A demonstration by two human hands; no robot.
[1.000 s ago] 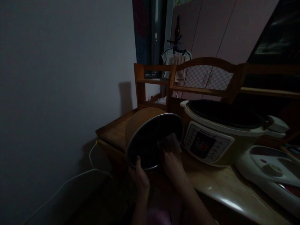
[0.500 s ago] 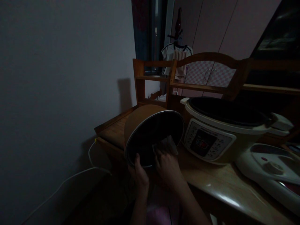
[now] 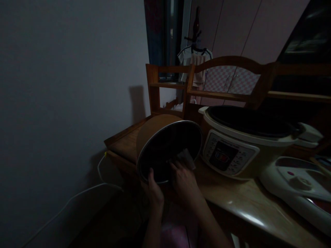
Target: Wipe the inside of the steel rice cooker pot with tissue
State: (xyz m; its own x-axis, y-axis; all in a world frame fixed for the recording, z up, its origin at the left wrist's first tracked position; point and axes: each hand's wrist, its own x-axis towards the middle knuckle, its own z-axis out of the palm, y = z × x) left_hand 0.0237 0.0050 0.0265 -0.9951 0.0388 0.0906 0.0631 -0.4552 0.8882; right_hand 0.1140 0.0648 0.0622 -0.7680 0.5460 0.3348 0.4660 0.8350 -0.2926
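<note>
A round inner pot point(image 3: 157, 129), tan outside and dark inside, is tilted on its side at the table edge with its mouth toward me. My left hand point(image 3: 153, 191) grips its lower rim, thumb over the inside and the other fingers hidden beneath. In my right hand point(image 3: 183, 177) is a pale cloth point(image 3: 186, 157), held inside the pot against or close to the dark wall; dim light hides the exact contact. To the right stands the pressure cooker body point(image 3: 232, 155), its top uncovered and its control panel facing me.
The cooker's white lid point(image 3: 300, 182) lies at the right of the wooden table point(image 3: 232, 199). Behind runs a wooden shelf rack point(image 3: 191, 82). A pale wall point(image 3: 77, 86) rises on the left, with a white cord point(image 3: 77, 196) hanging beside it.
My right hand and the cloth have shifted slightly within the pot. My left hand keeps its grip, and the pot stays almost where it was.
</note>
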